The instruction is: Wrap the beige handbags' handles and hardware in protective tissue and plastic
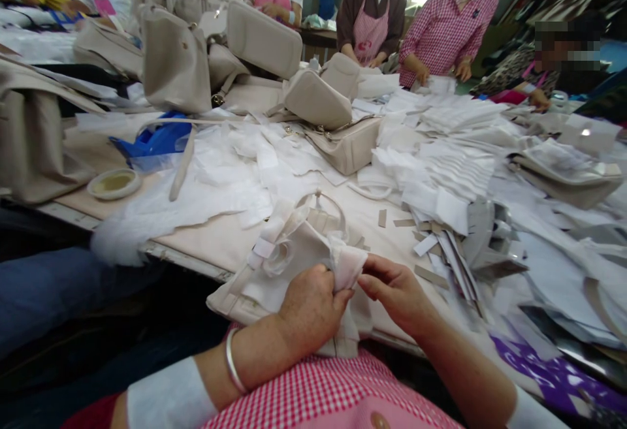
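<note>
A beige handbag (274, 266) wrapped in white tissue paper lies at the table's near edge, partly over my lap. My left hand (311, 308), with a silver bangle on its wrist, is closed on a wad of white tissue paper (347, 264) at the bag's top. My right hand (394, 292) sits just right of it, fingers curled and pinched at the same wad. The lower side of the bag is hidden behind my hands.
Several beige handbags (174, 57) stand and lie across the far table. Heaps of white paper sheets (450, 161) and card strips (455, 253) spread to the right. A small dish (113, 183) and blue plastic (154, 142) lie left. Other people in aprons work at the far side.
</note>
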`<state>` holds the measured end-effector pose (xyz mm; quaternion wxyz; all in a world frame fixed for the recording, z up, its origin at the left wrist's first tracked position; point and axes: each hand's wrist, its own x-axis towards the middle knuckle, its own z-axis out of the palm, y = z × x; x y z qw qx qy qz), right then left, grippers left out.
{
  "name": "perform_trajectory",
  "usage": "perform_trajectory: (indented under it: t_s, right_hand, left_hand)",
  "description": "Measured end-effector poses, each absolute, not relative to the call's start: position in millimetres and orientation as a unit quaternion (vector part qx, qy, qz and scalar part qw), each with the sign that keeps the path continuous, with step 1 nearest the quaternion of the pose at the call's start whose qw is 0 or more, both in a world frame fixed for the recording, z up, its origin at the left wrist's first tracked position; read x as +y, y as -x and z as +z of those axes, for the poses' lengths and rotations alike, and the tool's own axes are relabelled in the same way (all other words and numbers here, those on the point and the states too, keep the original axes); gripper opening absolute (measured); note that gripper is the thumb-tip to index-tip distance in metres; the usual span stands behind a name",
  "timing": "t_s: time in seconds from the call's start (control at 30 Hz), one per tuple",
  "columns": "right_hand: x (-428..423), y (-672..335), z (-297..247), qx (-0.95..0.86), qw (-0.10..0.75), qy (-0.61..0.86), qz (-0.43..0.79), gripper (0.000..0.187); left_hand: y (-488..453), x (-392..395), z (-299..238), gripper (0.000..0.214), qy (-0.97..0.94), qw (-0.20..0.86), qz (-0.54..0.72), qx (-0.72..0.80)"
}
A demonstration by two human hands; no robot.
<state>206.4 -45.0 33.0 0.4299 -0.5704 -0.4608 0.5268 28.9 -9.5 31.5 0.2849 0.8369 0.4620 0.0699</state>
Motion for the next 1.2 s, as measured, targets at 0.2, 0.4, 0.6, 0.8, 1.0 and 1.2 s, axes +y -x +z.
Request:
perform_trajectory:
  t_s: [0.2, 0.4, 0.6, 0.8, 1.0, 1.2]
  right_hand:
    - [-45, -203, 35, -0.445, 0.441, 0.576, 0.524, 0.031]
    - [-42, -192, 36, -0.425, 0.459, 0.597, 0.503, 0.026]
    - [-43, -195, 30, -0.454, 0.449, 0.611, 0.468, 0.025]
    - [-53, -206, 22, -0.477, 0.395, 0.609, 0.495, 0.028]
    - [-47, -191, 23, -0.425, 0.431, 0.582, 0.543, 0.025]
    - [-48, -189, 14, -0.331, 0.480, 0.533, 0.613, 0.028]
  left_hand:
    - [-29, -9, 33, 0.033, -0.839, 0.282, 0.067, 0.460]
    - [-30, -9, 32, 0.035, -0.840, 0.280, 0.073, 0.459]
    - [-29, -8, 31, 0.038, -0.828, 0.298, 0.077, 0.469]
    - [-30, -6, 34, 0.039, -0.824, 0.301, 0.070, 0.474]
    - [-31, -7, 36, 0.034, -0.833, 0.282, 0.046, 0.473]
    - [-28, -9, 36, 0.043, -0.829, 0.295, 0.059, 0.472]
